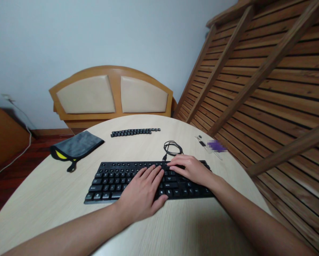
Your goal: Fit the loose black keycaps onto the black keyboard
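A black computer keyboard (113,181) lies on the table in front of me. My left hand (143,192) rests on its middle, palm down, fingers stretched out over the keys and thumb at the front edge. Over the right part of the keyboard is my right hand (190,169), its thumb and fingertips pinched at a small black keycap (165,166) in the upper rows. The keys under both hands are hidden. Some spots in the top row lack caps. Farther back, loose black keycaps (131,132) stand lined up in rows.
A coiled black USB cable (172,147) lies behind the keyboard. On the left of the round table (68,188) is a folded grey cloth (80,144) with yellow inside. At the right lie a thin wire tool (218,155) and a blurred purple item (217,145). Wooden slats (255,89) lean beyond.
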Demonstrator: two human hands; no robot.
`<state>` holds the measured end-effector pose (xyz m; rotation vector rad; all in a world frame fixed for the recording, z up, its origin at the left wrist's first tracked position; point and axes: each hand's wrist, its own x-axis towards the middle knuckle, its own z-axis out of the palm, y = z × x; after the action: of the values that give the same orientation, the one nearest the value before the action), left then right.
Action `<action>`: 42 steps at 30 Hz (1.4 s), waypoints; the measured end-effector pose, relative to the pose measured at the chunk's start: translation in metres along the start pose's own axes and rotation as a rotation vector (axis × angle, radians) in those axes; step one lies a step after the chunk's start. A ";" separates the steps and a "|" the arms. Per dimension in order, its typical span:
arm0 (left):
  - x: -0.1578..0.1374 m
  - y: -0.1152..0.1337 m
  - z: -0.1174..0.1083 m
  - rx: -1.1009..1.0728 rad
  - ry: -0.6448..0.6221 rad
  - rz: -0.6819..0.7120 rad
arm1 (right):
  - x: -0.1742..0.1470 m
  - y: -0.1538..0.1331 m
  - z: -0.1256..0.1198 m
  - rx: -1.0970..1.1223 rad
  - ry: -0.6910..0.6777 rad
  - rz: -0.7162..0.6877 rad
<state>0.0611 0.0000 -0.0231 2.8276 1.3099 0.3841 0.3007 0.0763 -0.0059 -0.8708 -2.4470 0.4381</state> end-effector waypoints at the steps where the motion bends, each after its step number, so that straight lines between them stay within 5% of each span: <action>1: 0.000 0.000 0.000 0.001 0.002 -0.001 | 0.000 -0.001 0.000 0.002 0.003 0.006; 20: 0.001 0.000 0.001 0.003 0.015 0.031 | -0.002 -0.003 -0.003 -0.092 -0.054 -0.041; 32: 0.000 -0.001 -0.001 -0.001 -0.032 0.027 | 0.001 -0.010 -0.005 -0.194 -0.124 0.048; 42: -0.002 -0.001 -0.003 -0.052 0.027 0.028 | 0.001 -0.017 -0.003 -0.166 -0.057 -0.014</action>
<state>0.0582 -0.0010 -0.0209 2.8108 1.2468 0.4517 0.2937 0.0647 0.0044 -0.9199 -2.5689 0.2602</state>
